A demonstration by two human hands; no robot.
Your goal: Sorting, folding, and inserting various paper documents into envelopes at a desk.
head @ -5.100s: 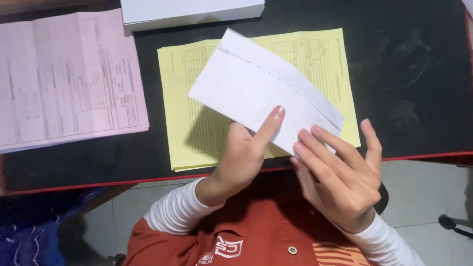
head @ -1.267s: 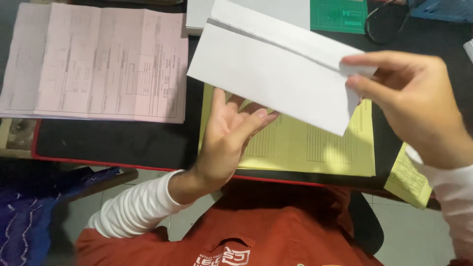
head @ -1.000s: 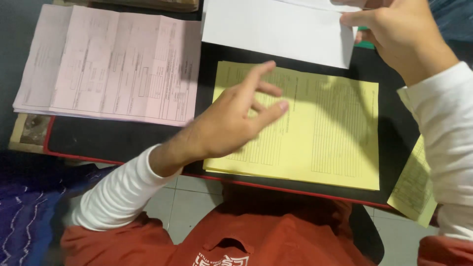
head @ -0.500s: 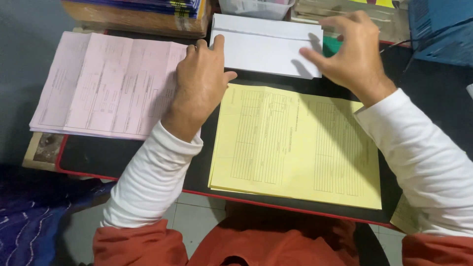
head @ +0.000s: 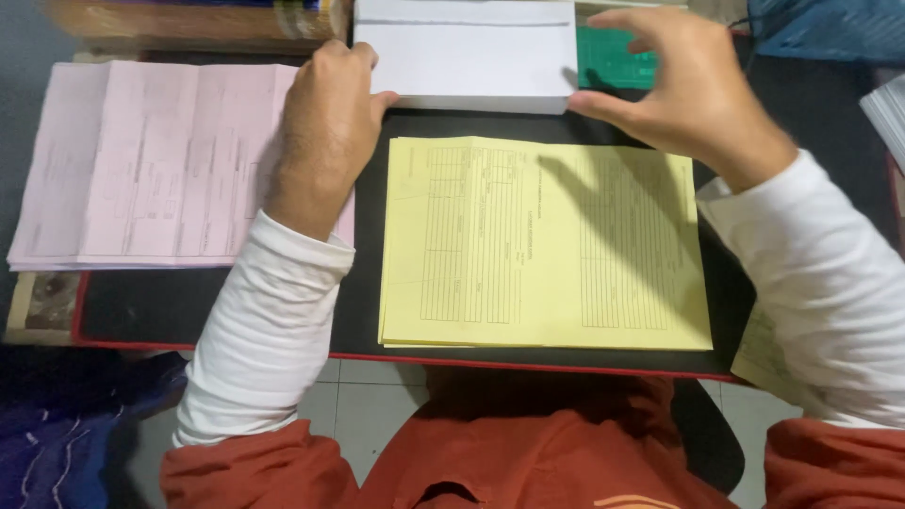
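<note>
1. Pink forms lie at 9 o'clock on the counter.
2. Left hand, fingers curled loosely, touches the left end of the white envelope stack at 12 o'clock.
3. The stack's long axis runs left-right, above the yellow forms.
4. Right hand, fingers spread, brackets its right end; both hands equally near.

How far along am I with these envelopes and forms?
Done: an envelope lies on top of the white envelope stack at the back of the desk. In hand: your left hand and right hand touch the stack's two ends. Left: the yellow forms and pink forms lie flat in their piles, untouched.
</note>
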